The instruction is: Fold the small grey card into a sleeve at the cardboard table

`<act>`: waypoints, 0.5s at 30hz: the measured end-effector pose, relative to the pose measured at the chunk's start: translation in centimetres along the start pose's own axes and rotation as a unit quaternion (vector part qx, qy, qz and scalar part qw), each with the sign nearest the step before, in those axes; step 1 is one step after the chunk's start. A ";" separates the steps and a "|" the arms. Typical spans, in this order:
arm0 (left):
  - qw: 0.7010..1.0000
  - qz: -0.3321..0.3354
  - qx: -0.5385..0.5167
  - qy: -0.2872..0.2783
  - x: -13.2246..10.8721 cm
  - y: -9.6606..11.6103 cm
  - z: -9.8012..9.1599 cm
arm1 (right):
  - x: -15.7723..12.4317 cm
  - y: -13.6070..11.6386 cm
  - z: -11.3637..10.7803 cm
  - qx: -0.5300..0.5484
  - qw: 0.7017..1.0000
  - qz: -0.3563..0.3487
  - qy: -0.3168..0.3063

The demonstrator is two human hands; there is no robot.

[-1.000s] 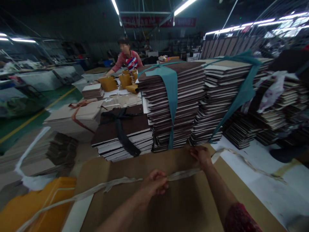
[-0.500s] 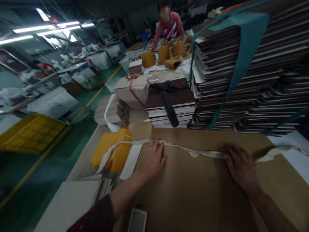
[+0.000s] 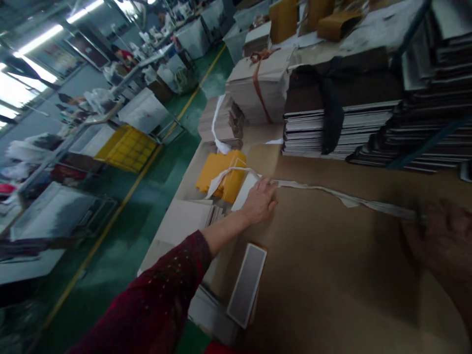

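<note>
Strip of thin off-white cloth [image 3: 349, 200] lay across a flat brown cardboard sheet [image 3: 324, 265] on the counter [image 3: 187, 181], spanning the space between your two hands, with a small flap jutting from its near edge. Your left hand [image 3: 259, 201] was palm down with bent fingers touching the strip; could not tell whether they pinched the cloth or only pressed it. Your right hand [image 3: 438, 231] was blurred, at the strip's visible right end; its grip could not be read. Beyond your left hand, the strip's tail crossed a stack of flat yellow-orange pieces [image 3: 236, 186].

Behind the strip stood a pale-edged stack of dark brown-topped boards [image 3: 363, 118], tied with a black cloth band [image 3: 332, 110]. Left of that stack: a beige board bundle [image 3: 238, 88] bound with an orange-brown tie [image 3: 257, 81]. Nearer you, well apart from the strip, lay a narrow grey rectangular panel with a white border [image 3: 248, 285]. A dark red dotted sleeve [image 3: 158, 290] covered most of your left arm.
</note>
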State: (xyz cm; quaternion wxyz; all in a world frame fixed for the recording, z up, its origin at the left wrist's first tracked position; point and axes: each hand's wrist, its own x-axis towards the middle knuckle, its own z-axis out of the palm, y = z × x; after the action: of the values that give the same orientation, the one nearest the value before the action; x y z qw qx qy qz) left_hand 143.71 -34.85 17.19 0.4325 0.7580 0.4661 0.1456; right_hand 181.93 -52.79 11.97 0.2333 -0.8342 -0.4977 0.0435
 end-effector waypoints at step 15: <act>0.903 -0.395 -0.132 0.105 -23.0 -1.5 3.1 | -23.9 -24.7 3.0 0.340 0.775 0.265 -0.463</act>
State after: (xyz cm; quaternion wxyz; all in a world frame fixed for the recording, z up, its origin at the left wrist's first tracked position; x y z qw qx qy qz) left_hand 132.73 -55.28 18.35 0.4995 0.4284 0.7460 0.1017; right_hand 149.02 -62.27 16.21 0.2226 -0.6785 -0.2578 0.6508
